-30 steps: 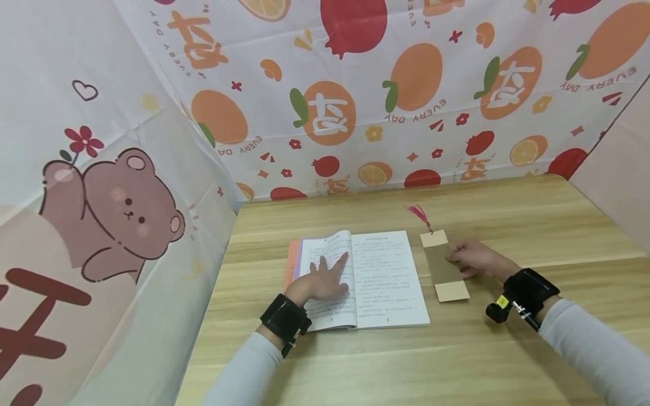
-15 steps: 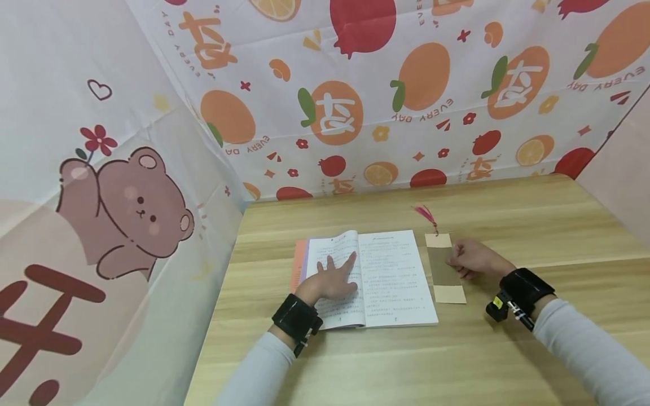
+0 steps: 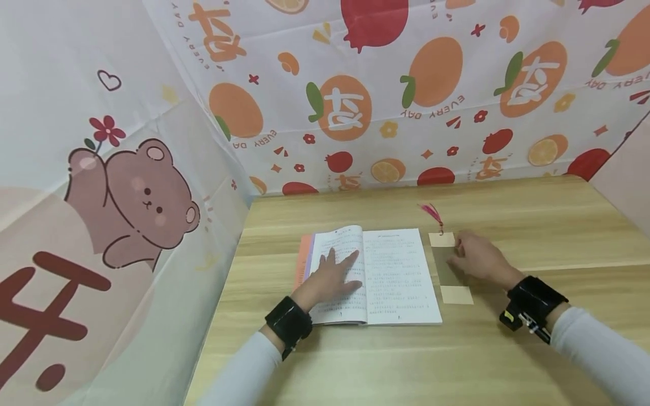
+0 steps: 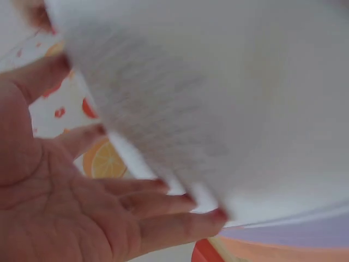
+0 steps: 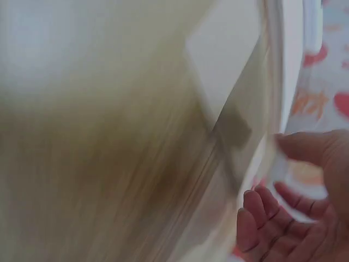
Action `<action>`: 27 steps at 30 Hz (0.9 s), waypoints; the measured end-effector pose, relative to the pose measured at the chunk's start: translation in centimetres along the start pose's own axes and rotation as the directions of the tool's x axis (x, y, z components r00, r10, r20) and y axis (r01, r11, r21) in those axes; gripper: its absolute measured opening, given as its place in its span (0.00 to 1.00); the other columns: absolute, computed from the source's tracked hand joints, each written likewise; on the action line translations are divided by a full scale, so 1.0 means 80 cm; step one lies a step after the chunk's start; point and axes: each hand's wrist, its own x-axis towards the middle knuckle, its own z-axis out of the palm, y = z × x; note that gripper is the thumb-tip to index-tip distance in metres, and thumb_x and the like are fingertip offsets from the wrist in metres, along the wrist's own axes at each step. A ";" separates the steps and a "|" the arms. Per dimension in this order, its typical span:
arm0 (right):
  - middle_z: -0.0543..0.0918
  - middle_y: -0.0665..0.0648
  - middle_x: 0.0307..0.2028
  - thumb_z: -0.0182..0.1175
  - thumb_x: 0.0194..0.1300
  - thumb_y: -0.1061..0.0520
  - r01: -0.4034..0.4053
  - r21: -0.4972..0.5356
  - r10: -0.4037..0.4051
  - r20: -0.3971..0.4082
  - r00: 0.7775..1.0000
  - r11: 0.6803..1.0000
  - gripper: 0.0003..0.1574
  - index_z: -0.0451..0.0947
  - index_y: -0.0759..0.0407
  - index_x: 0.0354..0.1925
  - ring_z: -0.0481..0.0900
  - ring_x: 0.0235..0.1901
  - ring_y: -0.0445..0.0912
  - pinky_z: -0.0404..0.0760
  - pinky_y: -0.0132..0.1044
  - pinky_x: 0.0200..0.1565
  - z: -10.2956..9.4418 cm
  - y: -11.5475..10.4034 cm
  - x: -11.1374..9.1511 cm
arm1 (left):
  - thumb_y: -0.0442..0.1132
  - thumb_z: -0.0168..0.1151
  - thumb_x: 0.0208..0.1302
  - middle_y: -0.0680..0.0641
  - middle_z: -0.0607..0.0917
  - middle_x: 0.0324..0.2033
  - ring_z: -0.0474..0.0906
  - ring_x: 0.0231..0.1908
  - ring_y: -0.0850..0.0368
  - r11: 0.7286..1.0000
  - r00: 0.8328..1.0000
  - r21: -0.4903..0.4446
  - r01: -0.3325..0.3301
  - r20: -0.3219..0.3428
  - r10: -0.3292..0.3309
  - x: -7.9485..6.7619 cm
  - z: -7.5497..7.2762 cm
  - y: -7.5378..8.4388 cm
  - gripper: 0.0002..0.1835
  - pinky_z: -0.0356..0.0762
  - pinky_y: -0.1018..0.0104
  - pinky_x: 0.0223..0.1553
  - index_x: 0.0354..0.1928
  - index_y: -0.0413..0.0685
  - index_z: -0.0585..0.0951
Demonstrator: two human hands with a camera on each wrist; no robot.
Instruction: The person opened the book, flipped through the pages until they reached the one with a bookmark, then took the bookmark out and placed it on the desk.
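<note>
An open book (image 3: pixel 398 276) with printed pages lies on the wooden table. My left hand (image 3: pixel 332 279) rests on its left page with fingers spread; in the left wrist view the fingertips (image 4: pixel 218 215) are right at the page surface. To the right of the book lies a card bookmark (image 3: pixel 449 270), pale at both ends and brown in the middle, with a pink tassel (image 3: pixel 431 212) at its far end. My right hand (image 3: pixel 479 258) is at the bookmark's right edge, thumb and fingers apart and loosely bent. The right wrist view is blurred.
The table (image 3: pixel 386 366) stretches in front of both arms. A fruit-printed cloth (image 3: pixel 386 124) hangs behind it, and a cloth with a bear print (image 3: pixel 152 197) hangs at the left. An orange cover edge (image 3: pixel 303 254) shows under the book's left side.
The bookmark has turned from a slant to nearly parallel with the book's edge. My right hand's thumb and fingers have parted beside it. My left hand stays on the page.
</note>
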 end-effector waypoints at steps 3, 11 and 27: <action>0.77 0.65 0.44 0.63 0.53 0.49 0.191 -0.018 -0.191 -0.001 0.982 0.981 0.30 0.71 0.66 0.49 0.72 0.44 0.54 0.76 0.55 0.44 0.012 -0.024 -0.008 | 0.62 0.48 0.59 0.27 0.46 0.66 0.41 0.61 0.28 0.998 0.997 0.035 -0.052 -0.056 0.054 -0.017 0.006 -0.007 0.38 0.58 0.25 0.50 0.69 0.62 0.52; 0.52 0.67 0.68 0.62 0.45 0.32 0.370 -0.098 -0.328 0.297 0.897 0.924 0.61 0.53 0.64 0.66 0.46 0.65 0.58 0.49 0.67 0.60 0.029 -0.058 -0.030 | 0.70 0.56 0.45 0.31 0.45 0.68 0.40 0.63 0.31 0.968 0.971 0.095 -0.234 -0.032 0.238 -0.068 0.012 -0.031 0.52 0.57 0.34 0.57 0.70 0.59 0.48; 0.51 0.64 0.69 0.62 0.42 0.30 0.382 -0.122 -0.329 0.316 0.890 0.916 0.64 0.52 0.65 0.66 0.48 0.65 0.54 0.46 0.66 0.61 0.031 -0.057 -0.039 | 0.51 0.64 0.45 0.34 0.44 0.69 0.42 0.64 0.35 0.883 0.931 0.468 -0.029 -0.309 0.194 -0.088 0.036 -0.045 0.52 0.66 0.31 0.48 0.70 0.61 0.44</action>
